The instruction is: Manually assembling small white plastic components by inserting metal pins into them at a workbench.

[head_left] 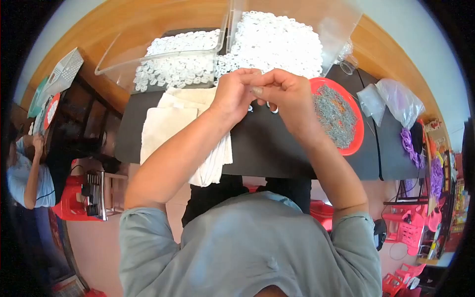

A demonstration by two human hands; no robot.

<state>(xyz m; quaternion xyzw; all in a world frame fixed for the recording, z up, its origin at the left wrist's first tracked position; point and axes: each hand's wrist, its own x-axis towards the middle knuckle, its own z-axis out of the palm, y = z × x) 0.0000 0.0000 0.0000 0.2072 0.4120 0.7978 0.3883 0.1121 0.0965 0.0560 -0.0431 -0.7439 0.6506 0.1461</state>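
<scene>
Over the dark table my left hand and my right hand meet fingertip to fingertip. Both are closed in a pinch; whatever is between the fingers is too small and covered to name. Just below the fingers show small white ring-like pieces, partly hidden by my right hand. Beside my right wrist stands a red round tray full of small grey metal pieces. A folded cream cloth lies next to my left forearm.
Behind my hands, a clear bin and a clear box hold heaps of small white pieces. Clear plastic bags and purple cord lie at right. Another person sits at far left by a red stool.
</scene>
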